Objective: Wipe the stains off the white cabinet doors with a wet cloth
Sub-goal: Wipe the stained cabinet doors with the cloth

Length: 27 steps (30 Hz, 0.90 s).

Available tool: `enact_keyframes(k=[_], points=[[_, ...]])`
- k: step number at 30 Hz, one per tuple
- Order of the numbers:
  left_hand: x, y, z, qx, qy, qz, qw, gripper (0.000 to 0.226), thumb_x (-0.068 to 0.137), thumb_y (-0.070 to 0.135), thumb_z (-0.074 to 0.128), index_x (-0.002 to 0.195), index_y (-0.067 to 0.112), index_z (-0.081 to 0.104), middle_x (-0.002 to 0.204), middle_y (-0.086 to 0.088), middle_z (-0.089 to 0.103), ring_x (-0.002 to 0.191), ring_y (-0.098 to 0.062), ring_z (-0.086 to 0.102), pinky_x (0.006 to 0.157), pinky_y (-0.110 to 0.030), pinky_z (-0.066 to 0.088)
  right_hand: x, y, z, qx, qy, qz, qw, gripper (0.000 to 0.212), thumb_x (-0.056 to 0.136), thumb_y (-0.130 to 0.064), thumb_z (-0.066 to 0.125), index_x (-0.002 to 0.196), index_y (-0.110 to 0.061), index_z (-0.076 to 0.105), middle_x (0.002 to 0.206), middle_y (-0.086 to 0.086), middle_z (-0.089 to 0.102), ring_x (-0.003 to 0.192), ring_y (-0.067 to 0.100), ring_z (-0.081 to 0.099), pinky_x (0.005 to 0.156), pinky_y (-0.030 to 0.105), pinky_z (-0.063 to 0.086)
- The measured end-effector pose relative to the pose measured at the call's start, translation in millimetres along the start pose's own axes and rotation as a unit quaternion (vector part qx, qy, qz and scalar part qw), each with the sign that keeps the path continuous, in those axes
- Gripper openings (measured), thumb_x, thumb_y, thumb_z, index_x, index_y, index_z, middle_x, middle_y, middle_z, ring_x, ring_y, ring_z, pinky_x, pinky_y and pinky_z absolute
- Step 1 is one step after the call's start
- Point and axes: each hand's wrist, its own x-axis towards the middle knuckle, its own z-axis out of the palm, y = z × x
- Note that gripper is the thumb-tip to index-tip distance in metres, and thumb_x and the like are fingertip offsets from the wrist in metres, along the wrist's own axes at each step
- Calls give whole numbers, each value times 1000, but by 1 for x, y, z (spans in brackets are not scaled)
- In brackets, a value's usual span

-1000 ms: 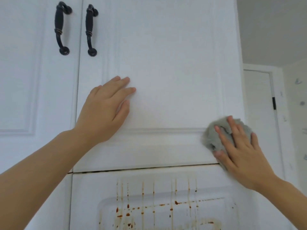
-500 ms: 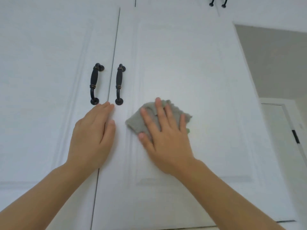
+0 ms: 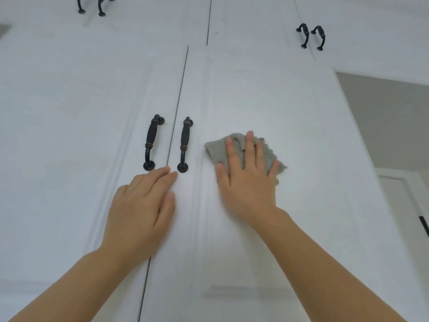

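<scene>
Two tall white cabinet doors fill the view, the left door (image 3: pixel 81 140) and the right door (image 3: pixel 301 126), split by a thin vertical gap. My right hand (image 3: pixel 247 180) presses a grey cloth (image 3: pixel 216 147) flat against the right door with straight, spread fingers, just right of that door's black handle (image 3: pixel 185 145). My left hand (image 3: pixel 141 210) rests flat over the gap between the doors, fingertips just below the two handles. No stains show on the visible door surfaces.
The left door's black handle (image 3: pixel 151 142) stands beside the gap. Upper cabinet doors carry more black handles at the top left (image 3: pixel 91 5) and top right (image 3: pixel 311 37). A grey wall (image 3: pixel 383 117) and a white door frame (image 3: pixel 404 194) lie to the right.
The view has tilted up, so the stained lower panel is gone from sight. My right hand slid the cloth from the door's lower right corner up to beside the handles. My left hand shifted left onto the gap.
</scene>
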Motion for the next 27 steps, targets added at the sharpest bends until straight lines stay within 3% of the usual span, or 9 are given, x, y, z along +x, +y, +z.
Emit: enact_keyframes(k=[2, 4, 7, 10, 12, 14, 18, 23, 27], points=[[6, 4, 1, 5, 12, 0, 1000, 50, 89, 35, 26, 116, 13, 63, 120, 1, 60, 104, -11, 43, 77, -31, 31, -17, -16, 9, -17, 2, -103, 995, 66, 87, -55, -3, 150, -34, -4, 155, -3, -25, 144, 19, -20, 109, 47, -18], [10, 6, 1, 14, 19, 5, 1000, 45, 88, 32, 29, 109, 11, 64, 113, 1, 61, 96, -11, 43, 72, -31, 32, -18, -12, 6, -32, -25, -147, 988, 70, 83, -56, -7, 150, -35, -5, 153, -7, -27, 144, 15, -20, 110, 45, -16], [7, 4, 1, 29, 19, 15, 999, 43, 87, 27, 32, 108, 9, 65, 112, -2, 62, 95, -14, 45, 71, -33, 36, 12, 12, -9, -33, -38, -108, 993, 57, 95, -55, 6, 148, -41, -8, 156, -10, -23, 143, 11, -19, 114, 47, -9], [3, 1, 0, 62, -2, 45, 997, 46, 87, 25, 32, 114, 7, 64, 117, -5, 63, 101, -17, 48, 74, -33, 43, 46, 34, -25, -5, -48, 43, 998, 56, 99, -50, 14, 149, -39, -8, 156, -7, -23, 144, 14, -17, 114, 51, -8], [2, 1, -1, 65, -11, 53, 996, 46, 88, 25, 32, 116, 7, 64, 118, -4, 63, 102, -17, 50, 78, -31, 39, 55, 34, -24, 4, -39, 105, 994, 57, 99, -49, 13, 150, -36, -9, 156, -4, -24, 144, 17, -18, 113, 55, -7], [1, -3, -3, 59, -9, 47, 997, 45, 88, 25, 32, 116, 7, 64, 117, -3, 63, 100, -17, 51, 77, -28, 34, 59, 15, -17, 5, -22, 97, 995, 56, 99, -48, 11, 150, -35, -9, 156, -3, -24, 144, 18, -19, 112, 56, -8], [1, -1, -2, 61, 14, 36, 997, 43, 87, 24, 33, 111, 8, 66, 113, -2, 64, 97, -15, 48, 72, -27, 32, 65, -28, -7, -3, -30, -22, 999, 54, 100, -48, 12, 150, -37, -5, 156, -5, -25, 143, 16, -22, 111, 54, -12], [8, 3, 1, 73, 26, 52, 996, 41, 87, 25, 33, 105, 8, 66, 106, -3, 63, 90, -17, 49, 67, -30, 36, 74, -19, -11, -8, -36, -84, 996, 52, 100, -49, 13, 149, -41, -3, 156, -9, -21, 144, 13, -16, 113, 51, -10], [5, 4, 2, 53, 14, 35, 998, 42, 87, 29, 31, 110, 8, 60, 116, -5, 56, 100, -19, 45, 75, -31, 30, 82, 39, -30, 2, -36, -24, 999, 52, 100, -48, 12, 149, -42, -5, 157, -8, -21, 145, 13, -16, 114, 50, -9]])
